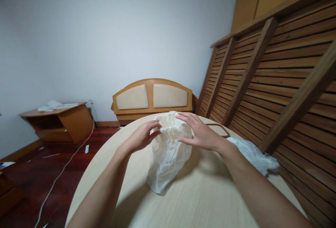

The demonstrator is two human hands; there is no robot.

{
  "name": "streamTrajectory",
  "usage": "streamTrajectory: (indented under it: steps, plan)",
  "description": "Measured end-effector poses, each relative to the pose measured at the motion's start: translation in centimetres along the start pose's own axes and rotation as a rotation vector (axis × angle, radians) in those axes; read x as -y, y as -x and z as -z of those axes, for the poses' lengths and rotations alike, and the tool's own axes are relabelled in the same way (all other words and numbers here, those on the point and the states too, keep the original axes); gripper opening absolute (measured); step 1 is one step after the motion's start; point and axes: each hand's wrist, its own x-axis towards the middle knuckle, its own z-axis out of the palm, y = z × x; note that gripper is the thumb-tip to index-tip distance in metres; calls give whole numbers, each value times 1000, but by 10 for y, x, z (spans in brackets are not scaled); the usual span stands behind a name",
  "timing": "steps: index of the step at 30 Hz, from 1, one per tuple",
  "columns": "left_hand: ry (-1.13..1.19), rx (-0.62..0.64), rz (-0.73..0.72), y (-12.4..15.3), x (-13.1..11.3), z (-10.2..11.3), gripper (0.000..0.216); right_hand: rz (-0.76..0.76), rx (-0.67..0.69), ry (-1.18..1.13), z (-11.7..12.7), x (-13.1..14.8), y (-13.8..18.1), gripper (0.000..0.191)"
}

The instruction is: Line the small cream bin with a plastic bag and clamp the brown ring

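Note:
A thin, crinkled white bag (170, 158) stands up from the round table, its gathered mouth facing up and its lower end tapering toward me. At the left of the mouth, my left hand (143, 135) pinches the rim between thumb and fingers. My right hand (202, 133) grips the opposite side of the rim, fingers over the far edge and thumb on the near side. The mouth is spread between both hands. What lies inside the bag, if anything, cannot be seen.
The round pale wooden table (210, 200) carries a reddish-brown looped strip (222, 127) and a pale, crumpled plastic bag (253, 154) at the right. Slatted wooden panels (244, 81) lean close by. Behind are a headboard (152, 97), a low cabinet (70, 123) and a white cable (65, 165).

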Motion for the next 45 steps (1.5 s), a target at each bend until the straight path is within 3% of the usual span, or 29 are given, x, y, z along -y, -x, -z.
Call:
streamTrajectory:
  steps: [5,8,15,20,25,29,31,34,36,38,41,45]
  plan:
    - [86,99,-46,0,-2,-2,15,-34,119,17,0,6,-4,24]
    - [93,145,-49,1,0,-6,14,-79,205,58,-2,7,-5,15]
    - [93,214,-37,1,2,-10,12,-125,322,-12,7,15,-5,28]
    - [91,251,-12,2,-3,-6,11,-136,350,-52,9,18,-6,12]
    - [48,200,-26,0,-20,-5,36,-135,357,-31,9,20,-8,6]
    - [38,198,-79,-5,-25,-16,18,-155,353,-63,17,26,-7,18]
    - [39,238,-80,-6,-25,-21,13,-151,316,-98,20,26,-7,25]
    - [59,278,-85,-6,-30,-19,12,-159,138,-106,18,19,-7,26]
    - [77,320,-91,-6,-38,-14,11,-207,0,-95,11,9,-8,30]
    - [85,360,-91,-6,-46,-9,10,-296,-35,-112,2,-2,-7,38]
    - [77,374,-89,-6,-53,-6,11,-420,76,-183,-6,-13,-4,45]
    - [80,375,-80,-7,-54,-7,12,-460,181,-280,-6,-21,-1,50]
